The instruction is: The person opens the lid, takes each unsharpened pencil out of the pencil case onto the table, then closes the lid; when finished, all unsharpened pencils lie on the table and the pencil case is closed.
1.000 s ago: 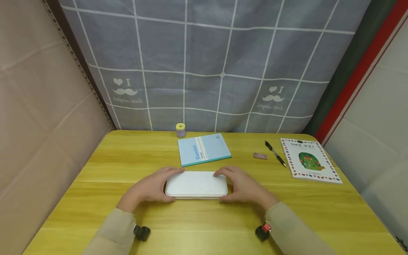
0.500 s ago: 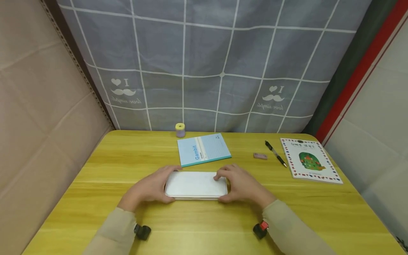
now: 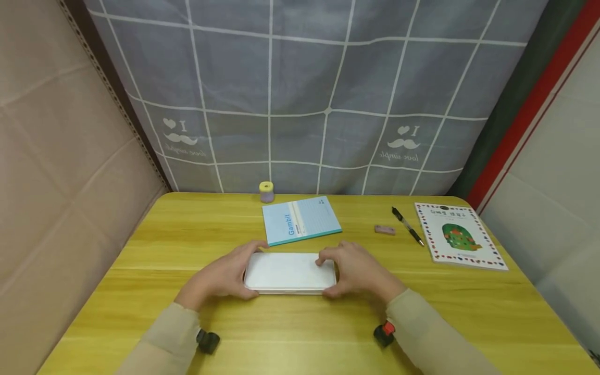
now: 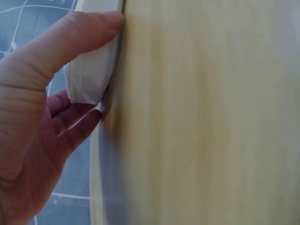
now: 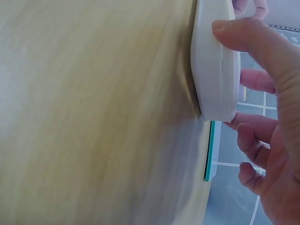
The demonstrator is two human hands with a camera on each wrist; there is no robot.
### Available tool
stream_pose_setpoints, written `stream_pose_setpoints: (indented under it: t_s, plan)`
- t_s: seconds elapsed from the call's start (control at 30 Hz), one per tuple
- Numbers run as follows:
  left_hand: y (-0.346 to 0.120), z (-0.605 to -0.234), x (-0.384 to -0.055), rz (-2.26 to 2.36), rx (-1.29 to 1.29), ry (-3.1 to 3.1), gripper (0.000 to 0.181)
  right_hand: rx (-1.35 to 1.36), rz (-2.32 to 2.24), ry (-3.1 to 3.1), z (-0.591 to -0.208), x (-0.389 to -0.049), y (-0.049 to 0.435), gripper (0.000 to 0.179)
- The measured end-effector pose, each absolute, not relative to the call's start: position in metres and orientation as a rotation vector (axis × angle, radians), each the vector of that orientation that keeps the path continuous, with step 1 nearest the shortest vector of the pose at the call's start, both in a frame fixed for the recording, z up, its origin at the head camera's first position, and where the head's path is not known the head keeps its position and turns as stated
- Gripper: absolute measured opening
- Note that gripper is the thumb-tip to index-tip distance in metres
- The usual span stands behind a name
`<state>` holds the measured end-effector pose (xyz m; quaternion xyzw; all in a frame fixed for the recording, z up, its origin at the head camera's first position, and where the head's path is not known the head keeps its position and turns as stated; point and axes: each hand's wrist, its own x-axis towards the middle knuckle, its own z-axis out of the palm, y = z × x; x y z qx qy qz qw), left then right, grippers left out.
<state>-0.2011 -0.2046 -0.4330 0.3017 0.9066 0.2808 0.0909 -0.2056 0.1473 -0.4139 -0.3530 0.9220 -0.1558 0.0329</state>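
Note:
A white, flat oblong case (image 3: 290, 273) with rounded corners lies near the middle of the table in the head view. My left hand (image 3: 228, 272) grips its left end, thumb on the front side and fingers behind. At the right end my right hand (image 3: 360, 272) holds it the same way, the index finger bent over the top. In the left wrist view the thumb presses the side of the case (image 4: 91, 70). A seam runs along the case (image 5: 213, 70) in the right wrist view, where that thumb presses too. The case's underside is hidden.
Behind the case lies a light blue notebook (image 3: 301, 220), with a yellow and purple small cylinder (image 3: 266, 192) beyond it. To the right are a pinkish small block (image 3: 385, 229), a black pen (image 3: 408, 226) and a white-covered book (image 3: 460, 237). A grey curtain (image 3: 300, 78) hangs behind the table.
My right index finger has bent more over the top of the case. The left fingers have slid slightly left along its back edge. The case stays nearly in place.

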Motion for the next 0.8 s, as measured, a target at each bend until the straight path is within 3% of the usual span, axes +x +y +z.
stream_pose_setpoints:
  t_s: [0.33,0.8]
  plan:
    - [-0.207,-0.435,-0.203,0.883,0.904,2.659,0.099,-1.089,-0.637,2.743,-0.403,-0.209,0.154,0.046]
    - [-0.215,-0.438,-0.211,1.080,0.743,2.434,0.123,-0.807,-1.159,2.400,-0.410,-0.223,0.170,0.044]
